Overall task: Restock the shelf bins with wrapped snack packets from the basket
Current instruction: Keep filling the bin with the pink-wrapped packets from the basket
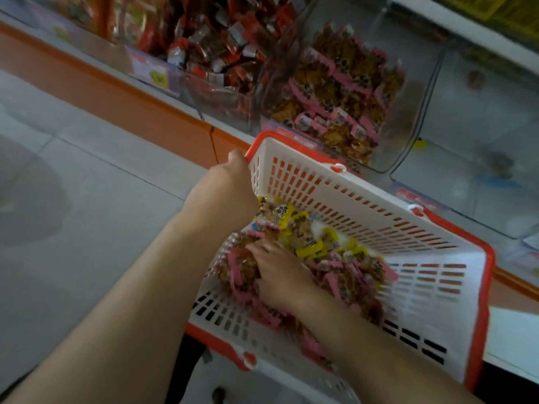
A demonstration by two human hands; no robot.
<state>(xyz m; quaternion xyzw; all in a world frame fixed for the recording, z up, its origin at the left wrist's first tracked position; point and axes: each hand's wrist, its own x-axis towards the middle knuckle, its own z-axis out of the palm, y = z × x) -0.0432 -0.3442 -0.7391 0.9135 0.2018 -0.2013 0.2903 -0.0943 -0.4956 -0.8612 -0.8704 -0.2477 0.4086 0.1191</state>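
The wrapped snack packets [329,266] lie heaped in the tilted white basket [431,275], light, crinkly and likely slippery, so they are best scooped in a loose bunch rather than pinched singly. The right hand [277,275] is buried in the pink-banded ones with fingers curled round a clump, while the left hand [230,185] grips the basket's red rim. On the shelf just beyond, one clear bin [335,91] holds matching pink-banded packets, its neighbour [213,45] red-wrapped ones, and a third bin [481,118] looks nearly empty.
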